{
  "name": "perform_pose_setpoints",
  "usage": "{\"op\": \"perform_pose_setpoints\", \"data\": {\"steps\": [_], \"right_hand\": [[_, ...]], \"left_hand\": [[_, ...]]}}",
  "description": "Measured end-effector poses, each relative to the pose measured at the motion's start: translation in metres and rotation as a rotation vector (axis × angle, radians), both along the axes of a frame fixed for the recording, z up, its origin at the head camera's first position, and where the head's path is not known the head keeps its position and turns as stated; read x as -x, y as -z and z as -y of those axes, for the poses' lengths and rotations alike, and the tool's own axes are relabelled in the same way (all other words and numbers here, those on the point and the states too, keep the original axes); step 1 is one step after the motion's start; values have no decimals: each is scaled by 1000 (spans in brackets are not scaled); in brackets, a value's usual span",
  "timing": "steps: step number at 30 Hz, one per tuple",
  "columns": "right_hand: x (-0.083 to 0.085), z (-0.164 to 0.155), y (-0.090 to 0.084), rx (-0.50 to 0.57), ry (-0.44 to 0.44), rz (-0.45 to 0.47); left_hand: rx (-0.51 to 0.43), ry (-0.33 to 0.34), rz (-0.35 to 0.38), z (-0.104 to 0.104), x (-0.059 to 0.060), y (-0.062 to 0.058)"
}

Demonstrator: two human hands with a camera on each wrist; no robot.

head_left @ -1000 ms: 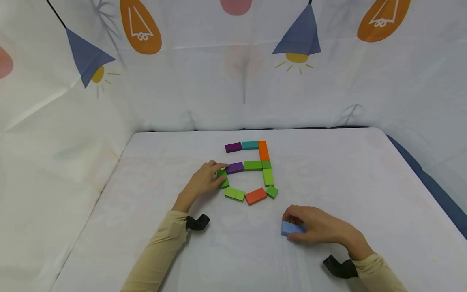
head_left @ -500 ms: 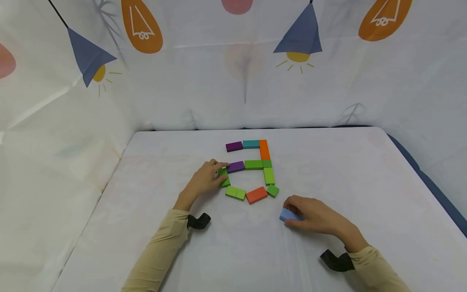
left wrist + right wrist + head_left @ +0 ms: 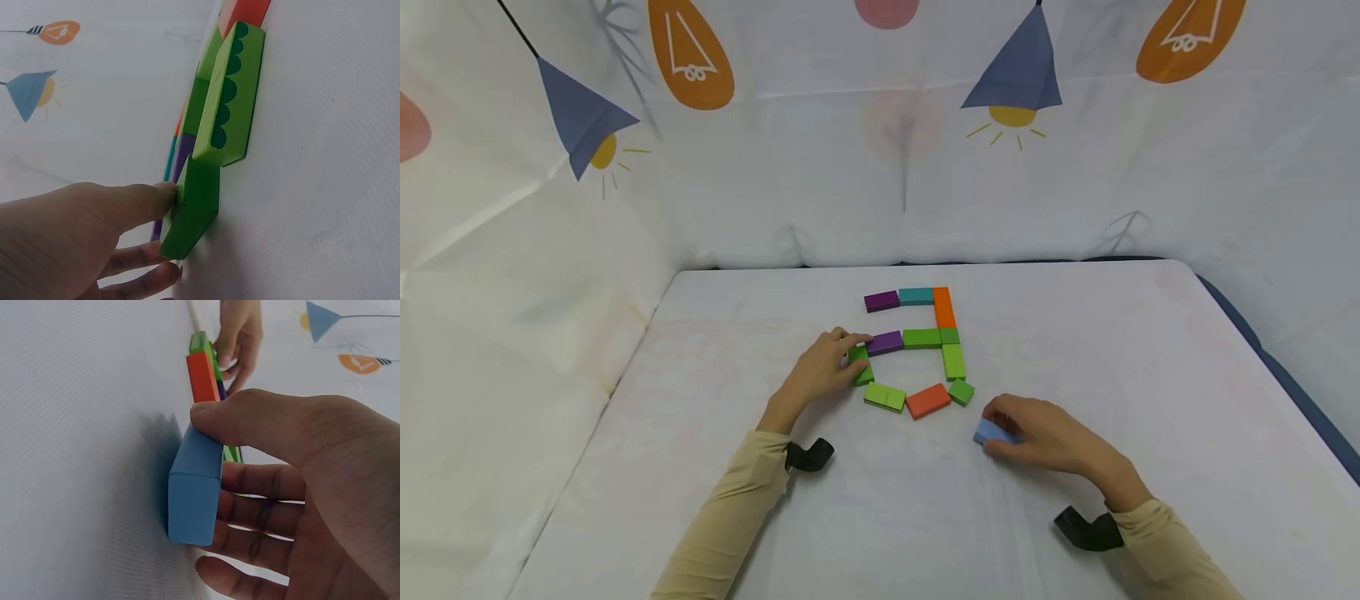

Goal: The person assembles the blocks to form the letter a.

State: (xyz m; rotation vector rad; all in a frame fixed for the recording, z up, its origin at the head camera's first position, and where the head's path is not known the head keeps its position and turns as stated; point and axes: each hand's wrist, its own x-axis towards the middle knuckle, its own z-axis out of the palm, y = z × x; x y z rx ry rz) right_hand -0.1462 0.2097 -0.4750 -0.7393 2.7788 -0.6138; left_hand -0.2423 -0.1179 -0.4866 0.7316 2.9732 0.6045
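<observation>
Pinching a light blue block (image 3: 990,432) flat on the counter (image 3: 1150,350), right hand (image 3: 1045,443) nears the block figure, while left hand (image 3: 818,371), fingers straight, steadies its green end block (image 3: 859,364).

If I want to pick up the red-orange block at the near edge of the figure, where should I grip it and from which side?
Grip the red-orange block across its two long sides, coming straight down from above. It lies flat and tilted, and its short ends sit close to the light green block and the small green block, so the fingers have little room there; the long sides are free.
</observation>
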Motion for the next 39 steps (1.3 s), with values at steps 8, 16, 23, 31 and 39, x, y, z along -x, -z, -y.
{"op": "perform_pose_setpoints", "data": {"steps": [8,16,23,31,39], "right_hand": [[3,2,0,-10,35,-34],[5,3,4,6,53,-72],[7,4,7,9,76,-80],[12,6,10,-3,105,-98],[13,7,8,5,99,-104]], "left_hand": [[-2,3,3,1,1,1],[-3,0,9,0,0,0],[3,-7,10,0,-1,0],[9,-14,21,0,-1,0],[11,-7,10,1,0,2]]}}
